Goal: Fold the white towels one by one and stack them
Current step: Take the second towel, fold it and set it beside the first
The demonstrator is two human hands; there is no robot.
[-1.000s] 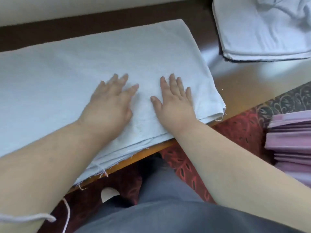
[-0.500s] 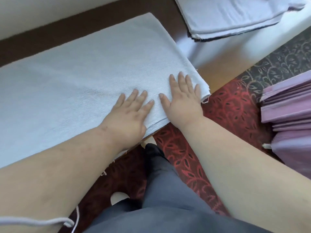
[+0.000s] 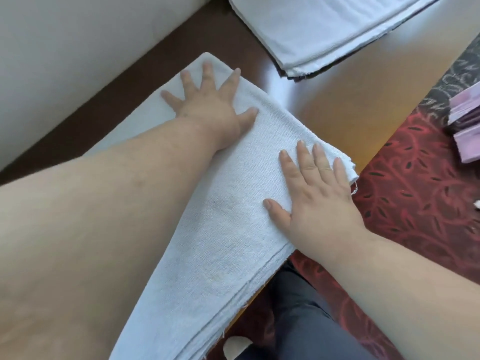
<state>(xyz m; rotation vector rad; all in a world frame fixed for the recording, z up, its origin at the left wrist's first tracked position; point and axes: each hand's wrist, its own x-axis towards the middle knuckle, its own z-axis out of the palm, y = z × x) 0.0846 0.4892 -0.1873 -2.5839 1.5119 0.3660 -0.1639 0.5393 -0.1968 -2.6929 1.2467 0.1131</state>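
A folded white towel [image 3: 228, 229] lies along the near edge of the brown table [image 3: 337, 110], its layered edges toward me. My left hand [image 3: 210, 102] presses flat on the towel's far corner, fingers spread. My right hand [image 3: 314, 188] rests flat on the towel's near right corner, fingers apart. Neither hand grips the cloth. My left forearm hides much of the towel's left part. A stack of folded white towels [image 3: 324, 29] sits at the far right of the table.
A pale wall or cushion [image 3: 78, 61] runs along the table's far left side. Red patterned carpet [image 3: 415, 190] lies to the right, with a pile of purple cloths [image 3: 467, 126] at the right edge. My grey trouser leg [image 3: 306, 320] is below.
My left hand slid away from my right hand to the towel's far corner. My right hand stayed near the right corner. The view has swung, so the towel runs diagonally.
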